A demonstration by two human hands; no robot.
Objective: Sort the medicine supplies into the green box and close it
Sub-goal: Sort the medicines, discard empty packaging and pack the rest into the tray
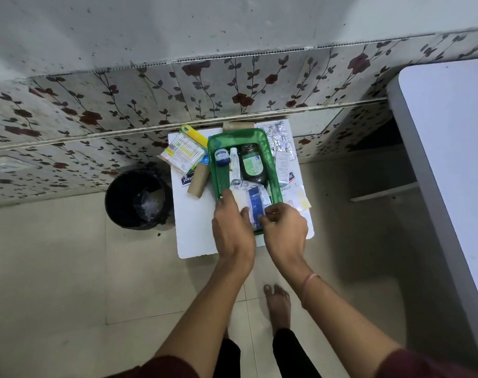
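An open green box (215, 175) stands on a small white table (197, 236). Inside it lie a dark brown bottle (252, 165), a white tube (234, 165) and a small blue-lidded jar (222, 156). At the box's near end both hands hold a clear-wrapped white roll with a blue band (252, 199). My left hand (232, 225) grips its left side and my right hand (282, 227) pinches its right end. A packet of cotton swabs (183, 154), a brown roll (199, 181) and foil pill strips (280, 140) lie outside the box.
A black bin (135, 199) with a plastic liner stands on the tiled floor left of the table. A white counter (447, 148) rises at the right. A flowered wall (123, 105) runs behind. My bare foot (277, 304) is below the table.
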